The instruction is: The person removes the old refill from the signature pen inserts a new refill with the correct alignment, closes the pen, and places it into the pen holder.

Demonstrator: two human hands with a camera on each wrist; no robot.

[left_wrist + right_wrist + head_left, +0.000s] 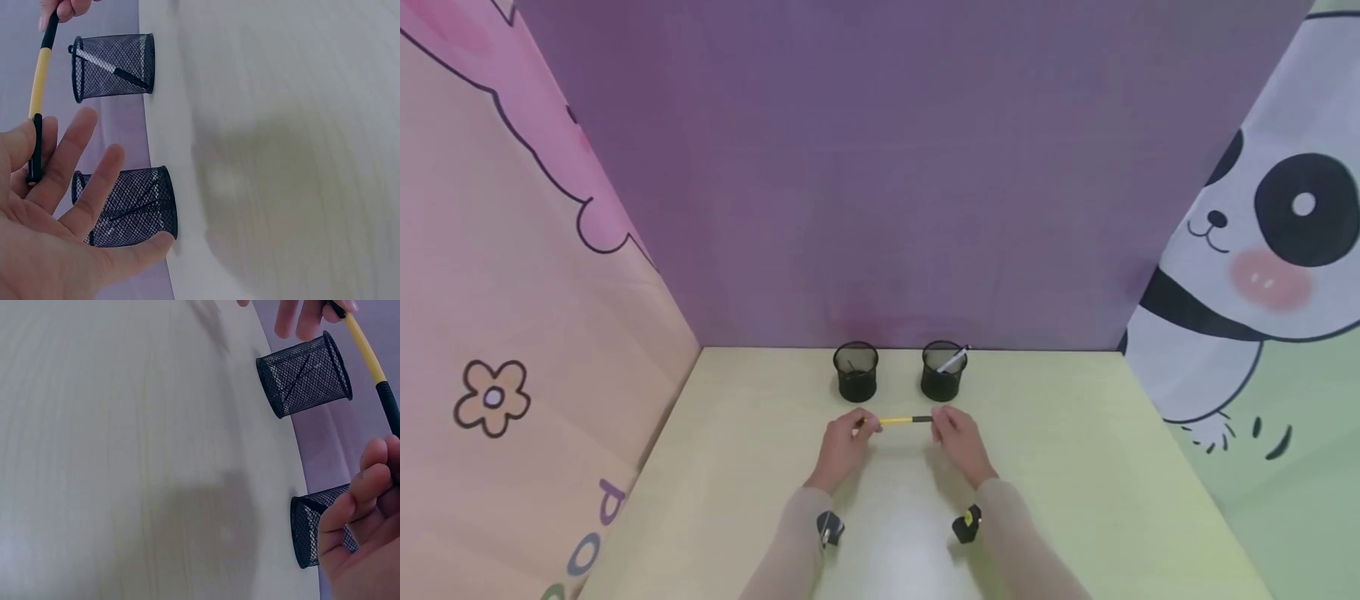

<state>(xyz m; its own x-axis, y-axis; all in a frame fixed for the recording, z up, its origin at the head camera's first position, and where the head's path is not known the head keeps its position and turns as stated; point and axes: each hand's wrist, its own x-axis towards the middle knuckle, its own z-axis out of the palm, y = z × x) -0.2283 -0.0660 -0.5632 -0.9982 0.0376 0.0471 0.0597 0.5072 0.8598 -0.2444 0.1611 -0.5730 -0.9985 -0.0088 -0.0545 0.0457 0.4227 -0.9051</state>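
Note:
A yellow pen with black ends (897, 421) is held level between my two hands, in front of two mesh cups. Thumb and forefinger of my left hand (844, 446) pinch one black end, its other fingers spread out in the left wrist view. My right hand (958, 437) pinches the opposite black end, its remaining fingers curled in the right wrist view. Behind the left hand stands a black mesh cup (857, 387) with thin dark sticks inside. Beyond the right hand, a second mesh cup (940, 386) contains a white and black pen (100, 61) leaning on its rim.
Both cups stand near the back edge of a pale wooden table (760, 467). A purple panel (895, 183) rises behind it. Printed cloth walls flank the table, the right one showing a panda (1270, 300). A small dark camera is worn at each wrist.

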